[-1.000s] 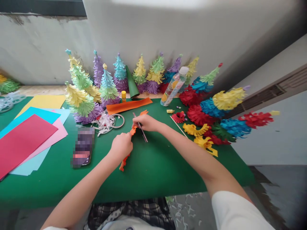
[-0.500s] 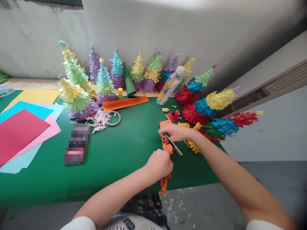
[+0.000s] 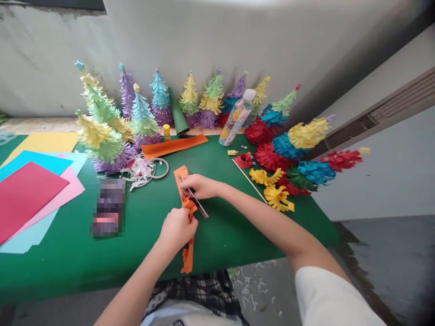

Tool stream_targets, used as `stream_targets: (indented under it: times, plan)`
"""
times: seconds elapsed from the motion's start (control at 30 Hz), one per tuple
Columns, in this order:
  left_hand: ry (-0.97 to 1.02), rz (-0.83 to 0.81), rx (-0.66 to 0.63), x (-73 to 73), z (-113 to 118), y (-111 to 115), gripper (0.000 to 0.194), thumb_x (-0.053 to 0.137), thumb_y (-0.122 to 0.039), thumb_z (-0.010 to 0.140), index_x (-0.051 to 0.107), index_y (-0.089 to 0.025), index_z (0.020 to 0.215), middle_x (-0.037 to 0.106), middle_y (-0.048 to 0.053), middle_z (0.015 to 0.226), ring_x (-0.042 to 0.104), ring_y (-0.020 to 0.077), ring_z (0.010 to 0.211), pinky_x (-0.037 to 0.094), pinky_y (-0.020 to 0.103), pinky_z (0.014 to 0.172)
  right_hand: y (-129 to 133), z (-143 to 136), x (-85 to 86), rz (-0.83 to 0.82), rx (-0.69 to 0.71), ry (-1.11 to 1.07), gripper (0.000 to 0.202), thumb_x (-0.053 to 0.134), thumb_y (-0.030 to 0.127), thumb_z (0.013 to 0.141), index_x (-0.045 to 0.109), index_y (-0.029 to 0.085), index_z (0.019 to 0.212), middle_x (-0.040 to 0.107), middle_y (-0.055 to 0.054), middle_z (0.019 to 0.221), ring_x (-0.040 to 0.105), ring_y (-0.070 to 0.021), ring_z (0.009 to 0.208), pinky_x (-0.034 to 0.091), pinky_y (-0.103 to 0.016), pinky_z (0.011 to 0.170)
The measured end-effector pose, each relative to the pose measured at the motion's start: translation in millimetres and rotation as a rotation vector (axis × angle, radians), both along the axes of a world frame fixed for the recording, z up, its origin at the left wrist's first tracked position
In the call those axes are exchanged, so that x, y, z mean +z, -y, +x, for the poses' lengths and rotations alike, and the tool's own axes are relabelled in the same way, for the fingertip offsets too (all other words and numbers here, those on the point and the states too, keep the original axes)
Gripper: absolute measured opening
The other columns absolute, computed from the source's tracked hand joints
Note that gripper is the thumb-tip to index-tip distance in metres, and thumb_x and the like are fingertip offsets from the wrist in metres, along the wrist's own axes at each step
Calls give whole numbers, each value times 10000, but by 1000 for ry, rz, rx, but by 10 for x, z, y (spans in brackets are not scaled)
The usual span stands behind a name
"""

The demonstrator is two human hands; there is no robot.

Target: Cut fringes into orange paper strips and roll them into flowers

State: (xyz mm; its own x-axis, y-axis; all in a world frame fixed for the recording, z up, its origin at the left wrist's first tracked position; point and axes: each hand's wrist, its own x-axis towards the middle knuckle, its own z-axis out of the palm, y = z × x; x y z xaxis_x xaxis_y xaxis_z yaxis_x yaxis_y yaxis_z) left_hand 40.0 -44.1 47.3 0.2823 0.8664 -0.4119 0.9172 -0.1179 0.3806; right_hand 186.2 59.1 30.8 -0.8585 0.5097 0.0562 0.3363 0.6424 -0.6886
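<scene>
My left hand [image 3: 179, 227] is closed around a fringed orange paper strip [image 3: 189, 259]; its lower end hangs down near the table's front edge. Curled orange tabs bunch up just above the fist. Just beyond it, my right hand [image 3: 199, 186] is closed on a slim black-and-silver tool [image 3: 201, 208], which lies slantwise across the strip. What kind of tool this is, I cannot make out. The strip's flat upper end [image 3: 180, 173] sticks out past my right fingers. How the fingertips meet the paper is partly hidden.
Paper trees [image 3: 142, 115] line the back and right of the green table [image 3: 146, 253]. A bottle [image 3: 238, 117], glue stick [image 3: 166, 131], orange strip [image 3: 175, 146], tape ring [image 3: 166, 168] and green cone [image 3: 178, 115] stand or lie nearby. Coloured sheets [image 3: 30, 199] and a blurred-out object [image 3: 108, 207] are left.
Both hands have moved left together with the orange strip and the slim tool. The yellow fringed pieces and a thin stick at the right now show more fully. The view has shifted slightly.
</scene>
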Motion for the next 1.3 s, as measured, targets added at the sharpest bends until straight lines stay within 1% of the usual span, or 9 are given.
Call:
stream_targets:
  times: [0.17,0.3,0.4,0.53,0.67,0.83,0.93,1.07,1.3]
  plan:
    - [94,-37,-50,-128,358,80,221,458,-223,851,658,-161,781,693,102,809,676,228,783,457,277,670,161,306,31,-10,-21,177,196,557,28,679,453,186,627,689,7,729,568,-114,646,368,-206,630]
    - [177,-58,-122,-142,700,163,223,471,-236,857,674,-154,818,704,101,834,684,221,800,462,268,670,287,697,204,-64,-80,372,188,552,22,661,467,187,629,664,20,691,574,-113,629,330,-199,578]
    - [217,-53,-166,-95,824,217,223,485,-249,850,678,-151,795,705,117,828,684,239,794,454,283,669,320,884,362,-29,-94,541,192,549,6,628,501,192,625,639,19,634,556,-129,603,298,-212,544]
    - [228,-18,-147,15,699,211,233,471,-244,866,668,-158,775,700,107,798,677,228,769,420,278,652,252,808,488,-52,-124,394,211,520,-19,648,476,188,633,704,-1,743,603,-137,697,360,-213,619]
    - [191,23,-62,81,336,169,241,468,-245,898,634,-165,742,684,72,743,659,195,732,367,260,611,100,404,440,-38,6,226,195,511,-10,686,483,183,689,687,-13,783,569,-128,699,367,-217,637]
    - [126,49,48,23,-85,175,249,448,-229,934,596,-169,742,675,38,729,640,162,691,327,248,580,-82,-169,297,-23,189,329,247,493,-46,661,499,185,747,579,26,677,466,-106,595,320,-204,555]
    - [81,61,88,-56,-196,188,243,468,-234,931,593,-164,736,686,59,756,648,181,723,326,257,588,-143,-343,252,-25,211,362,267,516,-51,648,481,191,755,558,31,676,451,-107,607,312,-201,541]
    - [48,56,90,-152,-160,198,235,486,-227,917,606,-159,727,689,81,760,652,211,738,320,275,588,-146,-299,242,-65,196,311,254,532,-43,662,456,189,731,585,27,707,484,-98,630,327,-192,560]
    - [93,31,25,-249,213,200,209,505,-219,900,639,-149,756,692,109,787,654,229,768,312,286,588,-12,165,315,-91,117,424,239,510,-42,639,471,185,701,595,22,681,487,-99,602,301,-198,537]
